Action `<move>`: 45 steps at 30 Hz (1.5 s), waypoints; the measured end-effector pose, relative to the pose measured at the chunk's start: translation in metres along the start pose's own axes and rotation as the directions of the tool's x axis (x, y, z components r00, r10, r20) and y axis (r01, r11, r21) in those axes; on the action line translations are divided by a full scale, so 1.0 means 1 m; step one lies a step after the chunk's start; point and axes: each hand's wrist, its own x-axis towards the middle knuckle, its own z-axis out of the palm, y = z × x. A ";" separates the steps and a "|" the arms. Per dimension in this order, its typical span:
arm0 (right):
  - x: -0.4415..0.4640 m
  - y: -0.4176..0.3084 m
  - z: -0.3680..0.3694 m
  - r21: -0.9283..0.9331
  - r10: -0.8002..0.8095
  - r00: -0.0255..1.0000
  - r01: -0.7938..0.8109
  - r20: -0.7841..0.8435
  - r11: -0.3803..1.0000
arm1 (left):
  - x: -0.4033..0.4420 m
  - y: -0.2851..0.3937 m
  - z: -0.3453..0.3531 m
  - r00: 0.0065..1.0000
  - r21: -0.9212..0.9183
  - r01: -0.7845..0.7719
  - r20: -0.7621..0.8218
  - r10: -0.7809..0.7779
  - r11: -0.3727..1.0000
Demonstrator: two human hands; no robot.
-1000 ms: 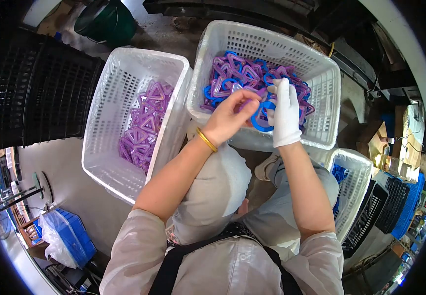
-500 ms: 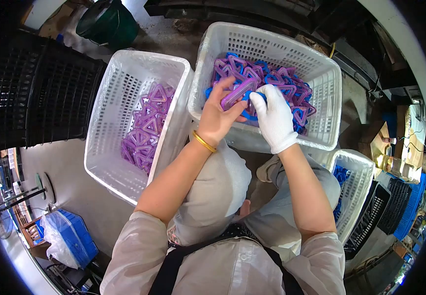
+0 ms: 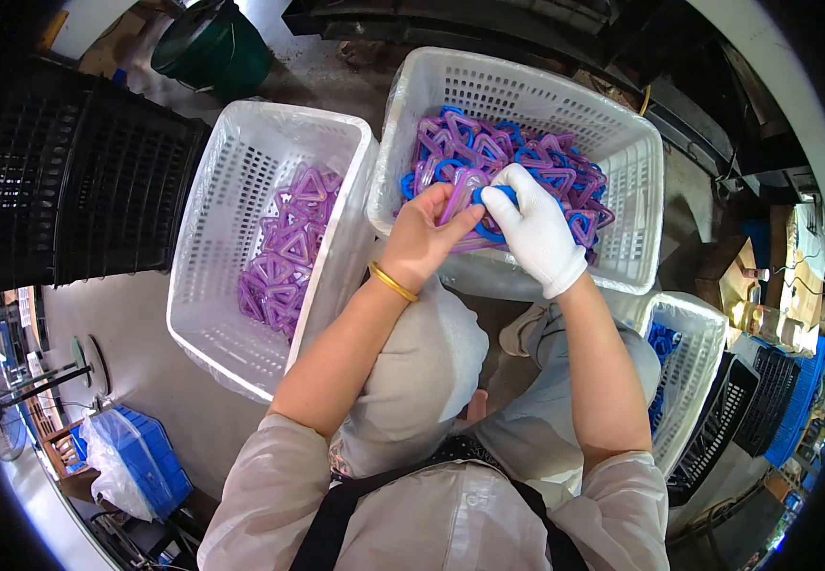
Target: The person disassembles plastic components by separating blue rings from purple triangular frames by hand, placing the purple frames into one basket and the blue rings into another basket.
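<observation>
My left hand [image 3: 422,235], bare with a gold bangle at the wrist, is closed on a purple triangular plastic frame [image 3: 463,190]. My right hand [image 3: 538,231], in a white glove, pinches a blue plastic piece [image 3: 491,232] pressed against that frame. Fingers cover part of both, so I cannot tell whether they are joined. Both hands are over the near edge of a white basket [image 3: 655,205] heaped with purple triangle frames [image 3: 550,157] and blue pieces. To the left, a second white basket [image 3: 205,219] contains only purple triangle frames [image 3: 284,252].
A third white basket [image 3: 707,357] with blue pieces [image 3: 662,343] stands at my right knee. Black crates [image 3: 137,176] stack up at the left, and a dark green bucket [image 3: 213,52] stands behind. Farther left are a blue crate [image 3: 151,457] and a fan [image 3: 79,366].
The purple frame has swung from a slant to more upright between my hands. My left fingers have closed in around it, and my right hand has shifted slightly down.
</observation>
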 end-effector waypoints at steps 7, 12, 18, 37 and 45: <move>-0.004 -0.011 0.021 0.264 0.103 0.965 -0.036 -0.243 0.964 | 0.003 0.003 0.015 0.940 0.307 -0.231 -0.174 0.293 0.923; 0.000 -0.009 0.044 0.399 0.189 0.887 -0.006 -0.420 0.917 | 0.005 0.003 0.021 0.901 0.277 -0.256 -0.278 0.332 0.926; 0.010 -0.009 0.048 0.682 0.385 0.831 -0.009 -0.402 0.731 | 0.006 0.004 0.020 0.824 0.354 -0.408 -0.255 0.506 0.842; 0.034 0.134 -0.071 -0.137 0.432 0.901 -0.432 -0.037 0.891 | -0.082 -0.104 -0.297 0.730 0.612 0.488 -0.677 0.094 0.622; -0.089 0.261 -0.243 0.565 0.535 0.615 -0.169 -0.580 0.808 | -0.144 -0.224 -0.311 0.630 0.729 0.674 -0.650 -0.425 -0.117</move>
